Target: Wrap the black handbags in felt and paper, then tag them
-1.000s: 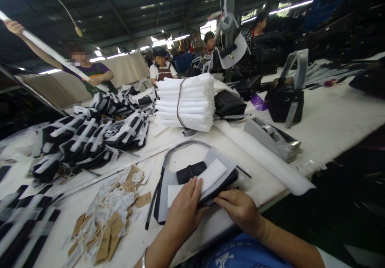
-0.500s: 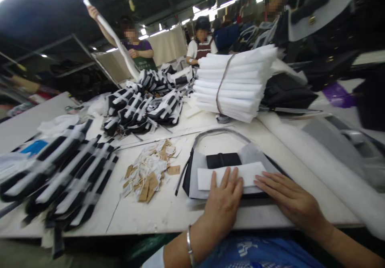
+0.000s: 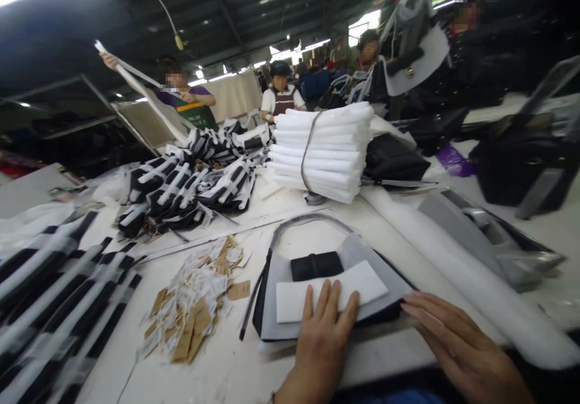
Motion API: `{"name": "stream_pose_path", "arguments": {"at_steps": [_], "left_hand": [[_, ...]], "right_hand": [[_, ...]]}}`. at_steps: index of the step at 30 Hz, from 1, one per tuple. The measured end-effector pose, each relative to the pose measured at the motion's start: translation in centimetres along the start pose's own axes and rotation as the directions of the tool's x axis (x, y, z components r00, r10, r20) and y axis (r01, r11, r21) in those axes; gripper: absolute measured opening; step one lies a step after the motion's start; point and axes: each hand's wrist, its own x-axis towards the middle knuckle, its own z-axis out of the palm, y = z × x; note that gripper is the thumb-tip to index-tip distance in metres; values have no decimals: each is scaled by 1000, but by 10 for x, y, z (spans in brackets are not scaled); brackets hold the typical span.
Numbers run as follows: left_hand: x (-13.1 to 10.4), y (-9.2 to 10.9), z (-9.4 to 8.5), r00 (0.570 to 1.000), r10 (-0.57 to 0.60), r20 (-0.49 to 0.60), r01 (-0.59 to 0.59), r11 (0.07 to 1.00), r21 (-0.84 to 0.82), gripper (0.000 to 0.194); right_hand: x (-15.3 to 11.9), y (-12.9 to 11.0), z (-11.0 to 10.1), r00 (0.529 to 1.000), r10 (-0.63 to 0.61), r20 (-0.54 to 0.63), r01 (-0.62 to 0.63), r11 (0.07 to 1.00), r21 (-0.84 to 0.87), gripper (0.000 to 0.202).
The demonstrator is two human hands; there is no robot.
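A black handbag point(image 3: 258, 313) lies flat on the white table, its looped handle point(image 3: 312, 218) toward the back. Grey-white sheeting point(image 3: 283, 271) covers its front, with a black strap piece point(image 3: 316, 266) showing above. Across the front rests a white padded strip point(image 3: 290, 302). My left hand point(image 3: 322, 331) lies on the strip's lower edge, fingers spread, holding nothing. At the bag's lower right corner is my right hand point(image 3: 453, 331), its fingers stretched out with the tips at the edge; nothing shows gripped in it.
Tags point(image 3: 194, 313) are heaped left of the bag. Wrapped black pieces point(image 3: 58, 295) lie farther left, more point(image 3: 181, 186) behind. A tied white stack point(image 3: 321, 150) stands at the back, a white roll point(image 3: 453, 271) on the right. People point(image 3: 281, 93) work across the table.
My right hand has moved off the white strip to the bag's lower right edge. The strip's right end now tilts upward. The whole view has shifted.
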Motion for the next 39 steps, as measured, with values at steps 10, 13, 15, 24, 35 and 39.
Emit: {"name": "stream_pose_path", "arguments": {"at_steps": [10,13,15,24,35,39], "left_hand": [[2,-1,-5,1000,20,5,-20,1000,5,68],[2,-4,-6,1000,31,0,-31,999,8,68],[0,-7,-6,999,26,-29,-26,1000,0,66],[-14,-21,10,992,13,-124,-19,998,-52,53],[-10,-35,21,970,-49,-237,29,996,-86,56],[-11,-38,23,974,-40,-222,22,996,-83,57]], "right_hand": [[6,-13,5,577,588,567,-816,383,433,54],[22,-13,8,540,527,656,-840,280,466,53],[26,-14,8,501,529,685,-863,251,438,53],[56,-52,4,354,568,743,-806,-219,551,56],[69,-45,-1,558,504,659,-813,175,555,42],[50,14,-39,821,528,218,-549,835,47,37]]}}
